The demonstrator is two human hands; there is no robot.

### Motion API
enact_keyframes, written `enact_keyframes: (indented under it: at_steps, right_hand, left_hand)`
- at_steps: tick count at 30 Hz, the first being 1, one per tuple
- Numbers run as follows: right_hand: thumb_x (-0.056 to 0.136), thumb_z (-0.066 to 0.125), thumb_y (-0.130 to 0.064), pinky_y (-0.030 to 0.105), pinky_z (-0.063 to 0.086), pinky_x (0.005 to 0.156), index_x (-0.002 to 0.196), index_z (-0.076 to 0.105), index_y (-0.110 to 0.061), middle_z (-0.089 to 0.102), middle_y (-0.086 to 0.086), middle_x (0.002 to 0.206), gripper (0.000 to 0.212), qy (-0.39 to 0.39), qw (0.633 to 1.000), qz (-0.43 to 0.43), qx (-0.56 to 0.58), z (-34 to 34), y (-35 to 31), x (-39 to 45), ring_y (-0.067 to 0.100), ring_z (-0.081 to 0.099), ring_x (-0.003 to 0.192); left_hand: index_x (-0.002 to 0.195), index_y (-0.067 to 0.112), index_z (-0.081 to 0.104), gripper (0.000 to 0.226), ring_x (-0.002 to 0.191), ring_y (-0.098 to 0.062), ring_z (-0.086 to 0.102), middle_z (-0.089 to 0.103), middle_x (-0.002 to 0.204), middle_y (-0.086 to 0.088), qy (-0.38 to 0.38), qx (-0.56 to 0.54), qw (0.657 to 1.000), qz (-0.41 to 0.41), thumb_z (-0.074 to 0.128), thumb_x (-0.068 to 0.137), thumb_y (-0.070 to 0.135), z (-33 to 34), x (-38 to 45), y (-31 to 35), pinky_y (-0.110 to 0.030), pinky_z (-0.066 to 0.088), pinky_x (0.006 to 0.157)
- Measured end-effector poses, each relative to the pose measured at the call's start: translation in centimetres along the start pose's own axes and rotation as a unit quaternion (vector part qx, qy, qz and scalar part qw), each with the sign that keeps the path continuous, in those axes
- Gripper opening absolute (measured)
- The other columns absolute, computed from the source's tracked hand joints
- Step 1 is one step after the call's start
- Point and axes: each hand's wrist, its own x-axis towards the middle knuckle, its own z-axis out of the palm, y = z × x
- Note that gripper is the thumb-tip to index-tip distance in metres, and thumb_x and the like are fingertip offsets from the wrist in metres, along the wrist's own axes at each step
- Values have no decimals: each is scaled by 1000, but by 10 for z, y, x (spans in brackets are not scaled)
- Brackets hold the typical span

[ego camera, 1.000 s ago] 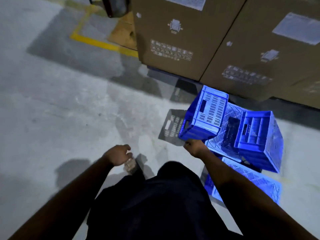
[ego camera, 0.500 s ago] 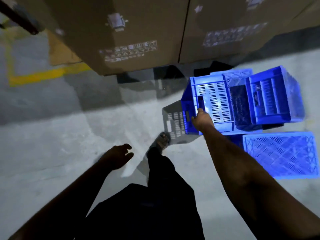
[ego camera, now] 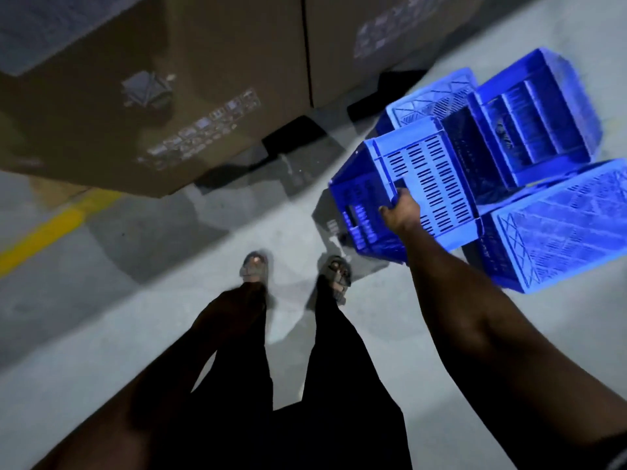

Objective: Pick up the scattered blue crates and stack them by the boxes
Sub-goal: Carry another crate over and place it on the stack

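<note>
Crate (ego camera: 412, 184) of hard blue plastic, full of little slots, hangs tipped from the right hand (ego camera: 400, 213), fingers curled round its rim. It has come closer to the brown cardboard boxes (ego camera: 210, 89) at eleven o'clock. Other crates (ego camera: 556, 225) lie at two o'clock. Left hand is too dark to tell.
</note>
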Motion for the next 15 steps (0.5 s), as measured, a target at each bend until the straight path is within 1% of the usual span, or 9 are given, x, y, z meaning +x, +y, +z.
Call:
enact_keyframes:
  at_steps: [2, 4, 6, 8, 10, 12, 13, 14, 15]
  right_hand:
    - [86, 69, -22, 35, 45, 95, 129, 53, -5, 66, 19, 116, 49, 21, 999, 10, 40, -1, 8, -7, 34, 61, 110]
    - [86, 69, -24, 35, 45, 91, 125, 56, -5, 66, 19, 114, 45, 56, 995, 28, 75, -1, 20, -16, 35, 62, 107]
    - [87, 70, -25, 36, 45, 89, 122, 59, -3, 67, 19, 110, 42, 92, 989, 44, 107, 7, 40, -27, 33, 63, 103]
    - [88, 70, -24, 34, 44, 88, 123, 59, 0, 64, 15, 103, 43, 115, 977, 65, 165, 23, 69, -42, 28, 61, 95]
    - [86, 72, -32, 32, 44, 81, 121, 58, -2, 56, 7, 98, 48, 117, 955, 95, 255, 48, 102, -58, 20, 53, 86]
    - [75, 73, -55, 24, 44, 65, 105, 58, -15, 54, 3, 91, 53, 133, 926, 134, 328, 80, 137, -74, 10, 50, 71]
    - [70, 72, -62, 24, 43, 58, 96, 55, -18, 52, 1, 84, 53, 136, 910, 147, 364, 100, 152, -81, 8, 47, 63]
    - [72, 72, -59, 30, 42, 53, 90, 53, -15, 49, 3, 77, 51, 136, 898, 158, 386, 122, 172, -88, 12, 45, 59]
    - [76, 71, -51, 37, 39, 53, 86, 52, -10, 46, 7, 72, 46, 146, 888, 166, 404, 140, 183, -99, 17, 42, 59]
  left_hand:
    - [132, 29, 48, 43, 108, -26, 62, 65, 119, -5, -16, 57, 998, 27, 50, 93, 47, -13, 15, -4, -39, 48, 94]
    - [136, 26, 44, 48, 112, -26, 61, 64, 124, -5, -12, 122, 990, 62, 52, 93, 45, -26, 33, -9, -37, 47, 94]
    - [135, 23, 46, 48, 112, -28, 61, 64, 125, -5, -32, 170, 980, 96, 52, 92, 44, -39, 54, -13, -35, 48, 90]
    - [132, 20, 48, 46, 109, -30, 62, 65, 120, -7, -58, 217, 965, 132, 51, 92, 41, -49, 73, -11, -34, 46, 86]
    - [131, 21, 48, 53, 106, -29, 64, 68, 114, -6, -63, 233, 957, 163, 45, 85, 46, -57, 93, -8, -31, 47, 83]
    - [129, 19, 49, 63, 106, -27, 64, 69, 115, -6, -65, 254, 951, 166, 40, 75, 52, -62, 115, -3, -30, 48, 85]
    - [129, 17, 49, 70, 107, -26, 63, 68, 118, -6, -71, 264, 948, 163, 39, 72, 56, -61, 130, -1, -31, 48, 86]
    - [130, 15, 49, 75, 107, -25, 64, 67, 119, -7, -77, 268, 947, 158, 40, 70, 58, -59, 146, 2, -31, 48, 88]
    - [133, 16, 47, 74, 108, -26, 64, 67, 121, -8, -77, 280, 947, 140, 43, 72, 56, -55, 161, 5, -32, 48, 89]
